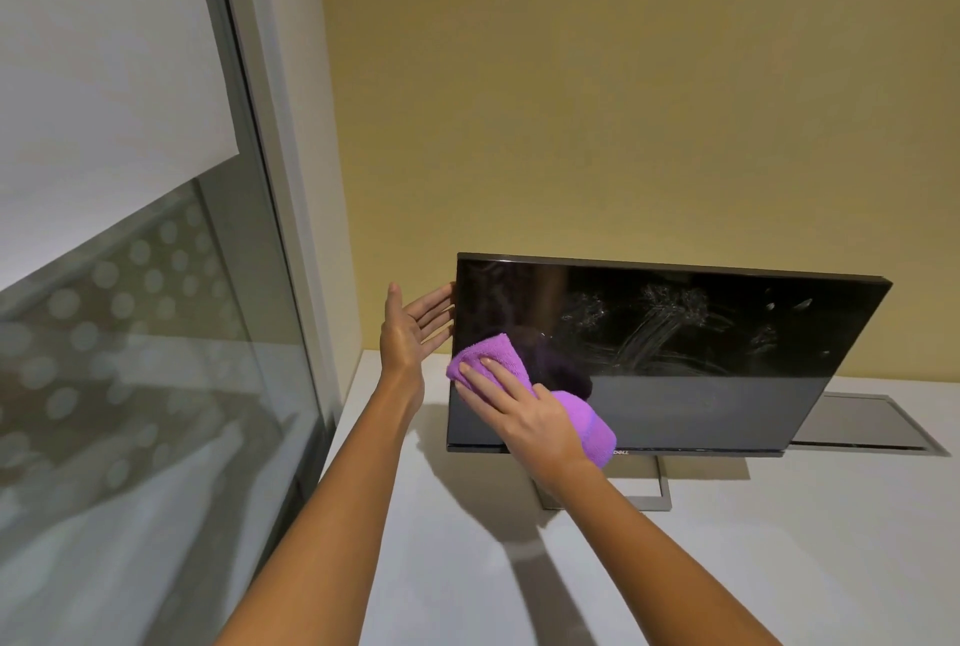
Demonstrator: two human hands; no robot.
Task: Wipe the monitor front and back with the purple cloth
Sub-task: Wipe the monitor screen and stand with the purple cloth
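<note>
One monitor (701, 359), white desk (727, 567), right hand (530, 422) flat on purple cloth (493, 351), left hand (408, 328) flat

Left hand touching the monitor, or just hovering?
Touching. Head view: straight fingers of the left hand meet the left edge of the monitor, no gap between them.

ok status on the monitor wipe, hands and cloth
Left hand flat against left edge of monitor. Right hand pressing purple cloth on its front, lower left. Smears upper right, nothing blocking the front.
</note>
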